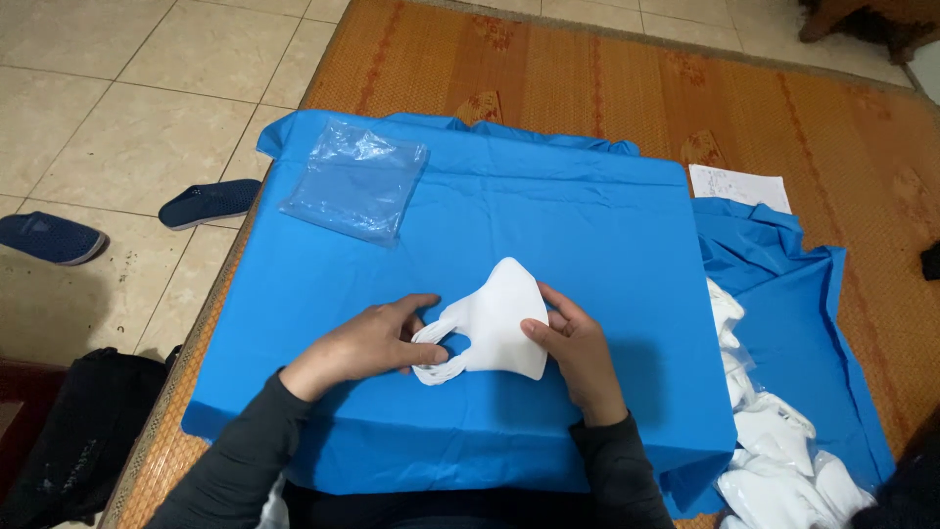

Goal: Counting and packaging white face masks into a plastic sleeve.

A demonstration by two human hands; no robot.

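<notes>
A white folded face mask (501, 318) lies on a raised surface covered by a blue cloth (587, 225). My left hand (367, 345) pinches the mask's ear loop at its left end. My right hand (578, 348) grips the mask's right edge between thumb and fingers. Both hands hold the mask just above the cloth, near its front edge. I wear dark long sleeves.
A stack of clear plastic bags (357, 181) lies at the cloth's back left. Several white masks (769, 441) are piled at the right on more blue cloth. A white paper sheet (739, 186) rests behind. Two blue slippers (117, 220) and a black bag (73, 431) sit on the tiled floor at left.
</notes>
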